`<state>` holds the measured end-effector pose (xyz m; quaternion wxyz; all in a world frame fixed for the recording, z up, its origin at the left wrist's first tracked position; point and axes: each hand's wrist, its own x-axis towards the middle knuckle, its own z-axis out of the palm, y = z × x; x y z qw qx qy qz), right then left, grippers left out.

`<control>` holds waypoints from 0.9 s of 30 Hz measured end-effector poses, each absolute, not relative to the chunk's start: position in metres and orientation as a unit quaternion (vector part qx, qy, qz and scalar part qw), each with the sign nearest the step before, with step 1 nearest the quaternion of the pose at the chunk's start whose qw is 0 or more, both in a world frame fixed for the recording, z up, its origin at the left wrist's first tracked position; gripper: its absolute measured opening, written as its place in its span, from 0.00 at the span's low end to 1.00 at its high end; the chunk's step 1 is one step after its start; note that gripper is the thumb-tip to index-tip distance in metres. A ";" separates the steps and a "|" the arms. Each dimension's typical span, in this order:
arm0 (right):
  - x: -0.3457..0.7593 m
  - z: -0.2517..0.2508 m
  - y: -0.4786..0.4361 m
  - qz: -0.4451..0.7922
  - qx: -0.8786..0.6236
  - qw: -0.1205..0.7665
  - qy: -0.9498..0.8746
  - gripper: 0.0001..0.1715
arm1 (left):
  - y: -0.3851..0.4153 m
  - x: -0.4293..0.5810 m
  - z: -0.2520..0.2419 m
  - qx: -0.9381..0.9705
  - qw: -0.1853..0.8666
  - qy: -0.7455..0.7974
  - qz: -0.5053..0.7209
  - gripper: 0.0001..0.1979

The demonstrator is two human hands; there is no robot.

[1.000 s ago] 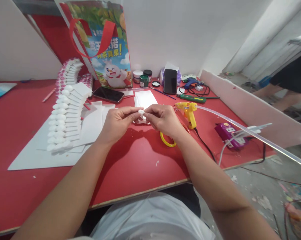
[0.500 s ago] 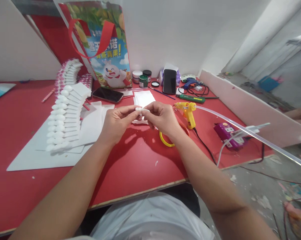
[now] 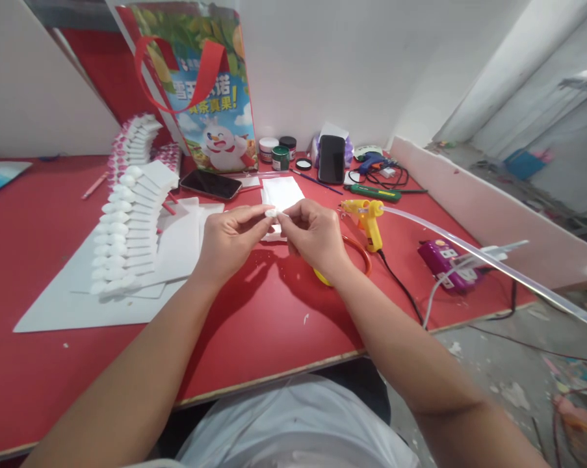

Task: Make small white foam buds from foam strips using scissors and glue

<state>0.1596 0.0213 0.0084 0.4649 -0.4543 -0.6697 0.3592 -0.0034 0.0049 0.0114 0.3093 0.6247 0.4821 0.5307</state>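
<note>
while the small white piece point(image 3: 272, 212) sits pinched between both sets of fingertips above the red table point(image 3: 254, 325), the left hand point(image 3: 229, 240) and right hand point(image 3: 313, 235) are closed narrowly on it — apparently shaping or pressing it. next it likely needs a steady grip — the yellow glue gun point(image 3: 366, 218) stands just right.

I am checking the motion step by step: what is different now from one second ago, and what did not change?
Little moved. Both hands drifted slightly left; the left hand and right hand still pinch the small white piece between their fingertips. The person standing at the far right has gone from view. The yellow glue gun, white foam pieces and phones stayed in place.
</note>
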 end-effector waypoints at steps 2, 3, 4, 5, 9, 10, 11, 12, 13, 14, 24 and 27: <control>0.159 0.007 0.020 0.314 -0.454 0.457 -0.697 0.12 | 0.005 -0.003 0.010 0.620 0.307 0.485 0.536 0.13; 0.159 0.006 0.019 0.285 -0.452 0.451 -0.715 0.12 | 0.005 -0.003 0.009 0.616 0.308 0.487 0.538 0.13; 0.159 0.005 0.019 0.255 -0.448 0.445 -0.732 0.11 | 0.005 -0.002 0.008 0.610 0.309 0.490 0.541 0.13; 0.159 0.004 0.019 0.227 -0.443 0.439 -0.748 0.11 | 0.005 -0.001 0.006 0.604 0.310 0.493 0.544 0.13; 0.160 -0.002 0.023 0.141 -0.421 0.421 -0.791 0.11 | 0.004 0.004 -0.001 0.580 0.292 0.507 0.567 0.12; 0.161 -0.003 0.024 0.126 -0.417 0.414 -0.799 0.11 | 0.004 0.006 -0.003 0.576 0.290 0.507 0.571 0.12; 0.161 -0.004 0.025 0.114 -0.416 0.404 -0.806 0.11 | 0.003 0.007 -0.004 0.575 0.292 0.507 0.572 0.12; 0.162 -0.005 0.026 0.104 -0.419 0.393 -0.812 0.11 | 0.003 0.008 -0.005 0.574 0.296 0.507 0.571 0.11; 0.162 -0.005 0.028 0.097 -0.424 0.382 -0.816 0.10 | 0.003 0.009 -0.005 0.574 0.303 0.508 0.567 0.10; 0.163 -0.006 0.028 0.091 -0.430 0.371 -0.818 0.09 | 0.003 0.010 -0.005 0.575 0.310 0.508 0.562 0.09; 0.176 0.009 0.029 0.243 -0.416 0.374 -0.792 0.08 | 0.008 0.002 -0.001 0.604 0.299 0.502 0.543 0.06; 0.179 0.010 0.029 0.270 -0.399 0.375 -0.791 0.07 | 0.012 -0.003 0.000 0.622 0.288 0.497 0.533 0.05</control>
